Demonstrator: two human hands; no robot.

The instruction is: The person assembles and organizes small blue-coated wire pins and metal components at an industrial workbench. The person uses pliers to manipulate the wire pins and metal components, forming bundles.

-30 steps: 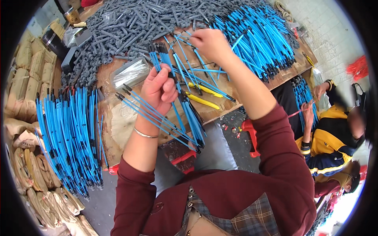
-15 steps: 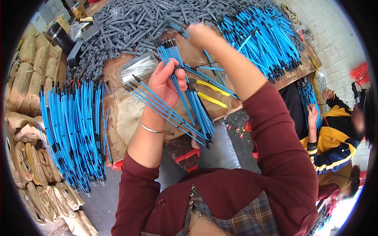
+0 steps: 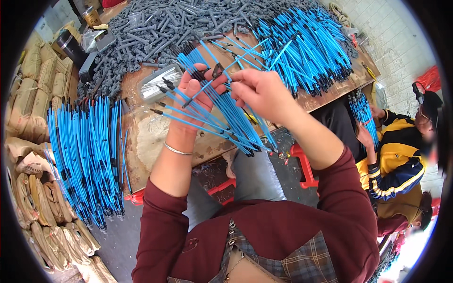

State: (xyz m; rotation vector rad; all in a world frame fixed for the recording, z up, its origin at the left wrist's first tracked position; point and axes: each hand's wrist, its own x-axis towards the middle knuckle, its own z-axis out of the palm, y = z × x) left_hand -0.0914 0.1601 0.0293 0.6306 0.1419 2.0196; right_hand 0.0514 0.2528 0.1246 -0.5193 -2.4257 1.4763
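My left hand [image 3: 192, 88] is wrapped round a bundle of thin blue rods [image 3: 227, 111] with black ends. The bundle slants across the palm, its lower ends over the table's front edge, and a few rods fan out beside the thumb. Right against it, my right hand [image 3: 262, 92] has thumb and fingers pinched on a blue rod [image 3: 214, 56] at the bundle's upper right. A small dark flat piece [image 3: 217, 70] shows between the two hands. The right fingertips are partly hidden.
Grey plastic parts [image 3: 155, 33] are heaped along the table's far side. Piles of blue rods lie at the right [image 3: 306, 52] and left [image 3: 85, 155]. A clear box [image 3: 153, 92] of thin white strips stands beside my left hand. A co-worker [image 3: 396, 155] sits at the right.
My right hand has come back from the table's far side to my left hand. The bundle now spreads wider, and loose blue rods lie where my right hand was.
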